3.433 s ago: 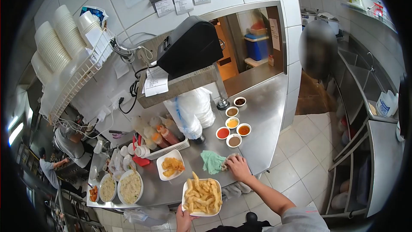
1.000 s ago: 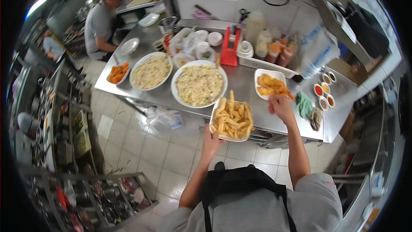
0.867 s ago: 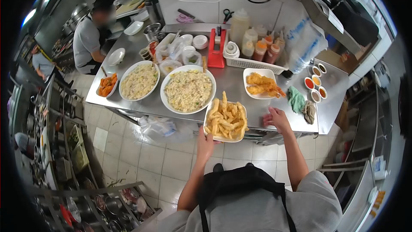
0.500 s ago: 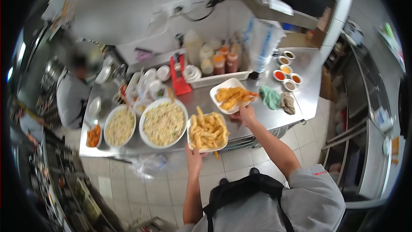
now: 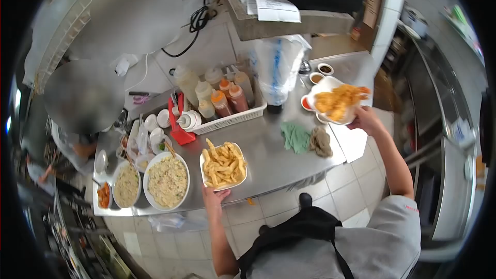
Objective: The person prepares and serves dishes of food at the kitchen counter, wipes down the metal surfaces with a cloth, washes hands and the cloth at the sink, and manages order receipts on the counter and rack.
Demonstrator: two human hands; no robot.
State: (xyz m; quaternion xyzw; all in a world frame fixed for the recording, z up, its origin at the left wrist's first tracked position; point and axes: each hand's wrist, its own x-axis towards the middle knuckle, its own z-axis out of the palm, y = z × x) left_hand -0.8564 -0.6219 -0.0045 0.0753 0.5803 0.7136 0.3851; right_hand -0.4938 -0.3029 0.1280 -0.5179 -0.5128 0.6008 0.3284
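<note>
My left hand (image 5: 213, 199) grips the near edge of a white square bowl (image 5: 228, 187) heaped with French fries (image 5: 223, 164), at the table's front edge. Stretched out to the right, my right hand (image 5: 368, 120) holds a white dish (image 5: 321, 86) of breaded fried shrimp (image 5: 338, 102), tilted somewhat. This dish is over the small sauce cups and hides some of them. A dark sauce cup (image 5: 325, 69), a brown sauce cup (image 5: 316, 78) and a red sauce cup (image 5: 306, 104) still show around it.
Two large bowls of fried rice (image 5: 167, 182) stand left of the fries. Behind are a white basket (image 5: 230, 120) of squeeze bottles, a red scoop (image 5: 181, 124) and a plastic bag roll (image 5: 276, 72). A green cloth (image 5: 296, 137) lies mid-table. A co-worker (image 5: 72, 144) stands at far left.
My right hand has carried the shrimp dish rightward, from beside the fries to above the sauce cups. My left hand still holds the fries bowl. The view has shifted to the right.
</note>
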